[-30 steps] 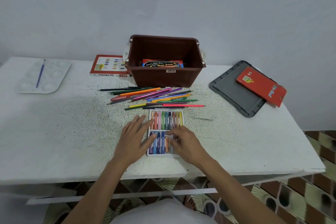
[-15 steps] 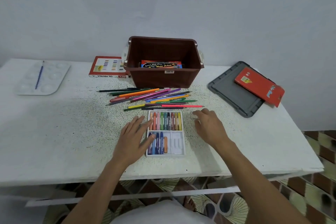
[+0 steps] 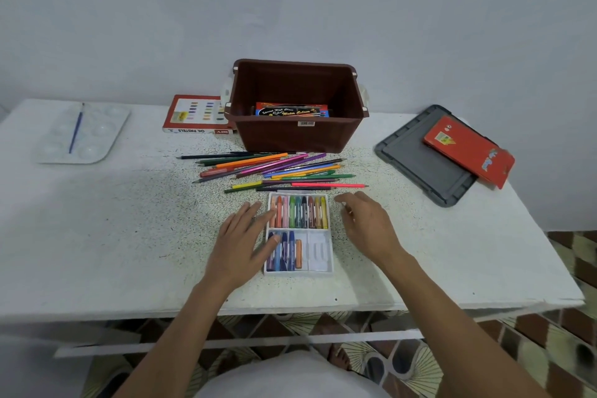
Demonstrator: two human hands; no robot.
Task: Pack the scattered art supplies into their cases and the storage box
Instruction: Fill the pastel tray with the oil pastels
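A white pastel tray (image 3: 320,256) lies near the table's front edge, its top row full of oil pastels (image 3: 298,212) and its bottom row partly filled. My left hand (image 3: 240,244) rests flat on the tray's left edge, thumb on the blue pastels. Just right of the tray, my right hand (image 3: 366,226) has its fingers curled around a small white pastel stick, which is mostly hidden. Several coloured pencils (image 3: 274,170) lie loose between the tray and the brown storage box (image 3: 297,136), which holds a watercolour box (image 3: 290,110).
The red oil pastels case (image 3: 197,116) lies left of the storage box. A grey lid (image 3: 416,155) with a red pencil case (image 3: 468,149) on it sits at the right. A white palette (image 3: 97,139) with a blue brush (image 3: 76,129) is at the far left.
My right hand left the tray's bottom row, moved right to a white pastel stick on the table and closed over it. The left hand stayed on the tray.
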